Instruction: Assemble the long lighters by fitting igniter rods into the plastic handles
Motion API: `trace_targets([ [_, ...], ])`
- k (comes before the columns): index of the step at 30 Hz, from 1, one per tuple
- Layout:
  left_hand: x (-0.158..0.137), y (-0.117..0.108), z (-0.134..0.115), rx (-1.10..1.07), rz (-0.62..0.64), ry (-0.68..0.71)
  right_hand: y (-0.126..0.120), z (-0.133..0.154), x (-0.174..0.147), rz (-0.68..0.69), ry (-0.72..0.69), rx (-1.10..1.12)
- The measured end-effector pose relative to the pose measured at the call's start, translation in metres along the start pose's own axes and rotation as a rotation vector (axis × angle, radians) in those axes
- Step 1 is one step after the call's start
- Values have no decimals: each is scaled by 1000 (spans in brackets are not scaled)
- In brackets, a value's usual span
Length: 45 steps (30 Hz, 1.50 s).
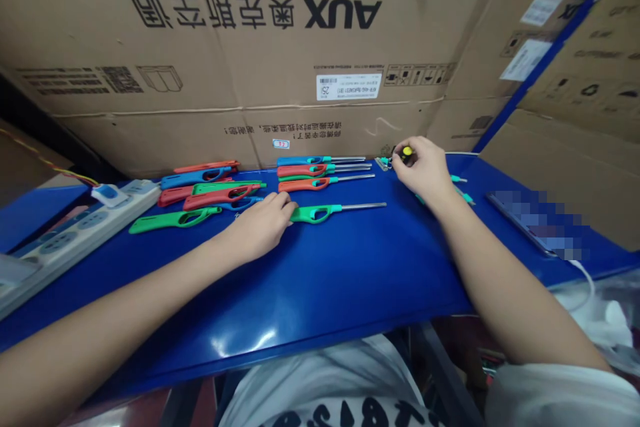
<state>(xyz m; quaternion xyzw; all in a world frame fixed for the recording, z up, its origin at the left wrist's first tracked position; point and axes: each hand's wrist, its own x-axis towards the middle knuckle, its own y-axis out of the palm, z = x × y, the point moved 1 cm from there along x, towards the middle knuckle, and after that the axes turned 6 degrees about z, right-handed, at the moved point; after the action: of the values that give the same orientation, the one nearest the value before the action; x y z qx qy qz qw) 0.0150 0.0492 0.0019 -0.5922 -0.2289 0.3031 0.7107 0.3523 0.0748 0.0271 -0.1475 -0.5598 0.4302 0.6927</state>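
My left hand (265, 223) is closed over the rear of a green gas lighter (317, 214), whose metal barrel points right along the blue table. Behind it lie assembled long lighters, among them an orange one (305, 184) and a blue one (300, 161). In my right hand (425, 170), near the back of the table, is a yellow-and-black handle (408, 152) that looks like a screwdriver's; its shaft is hidden. Just left of those fingers are small turquoise and metal parts (384, 163). More turquoise parts (467, 196) show beyond the right wrist.
Several lighter bodies without barrels, including a green handle shell (175, 221), lie at the left. A white power strip (85, 233) runs along the left edge. A phone (535, 223) with a white cable rests at the right. Cardboard (250, 60) walls the back.
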Motion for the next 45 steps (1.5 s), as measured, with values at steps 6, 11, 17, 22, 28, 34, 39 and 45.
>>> trace_targets([
  [6, 28, -3, 25, 38, -201, -43, 4, -9, 0, 71, 33, -10],
  [11, 51, -1, 32, 18, -160, -79, 5, -11, 1, 62, 41, 13],
  [17, 69, 4, 35, -25, -117, -60, 3, -9, 1, 55, 9, 20],
  [22, 77, 7, 43, -95, -109, -88, 4, -9, 0, 75, -35, 35],
  [28, 79, 6, 50, -190, -121, -79, 8, -12, 0, 126, -32, 32],
  [34, 76, 4, 55, -272, -133, -91, 23, -22, -8, 481, 53, -147],
  [39, 74, 2, 55, -286, -134, -90, 34, -26, -18, 618, 84, -202],
  [45, 72, 1, 52, -269, -125, -98, 33, -22, -18, 692, 84, -242],
])
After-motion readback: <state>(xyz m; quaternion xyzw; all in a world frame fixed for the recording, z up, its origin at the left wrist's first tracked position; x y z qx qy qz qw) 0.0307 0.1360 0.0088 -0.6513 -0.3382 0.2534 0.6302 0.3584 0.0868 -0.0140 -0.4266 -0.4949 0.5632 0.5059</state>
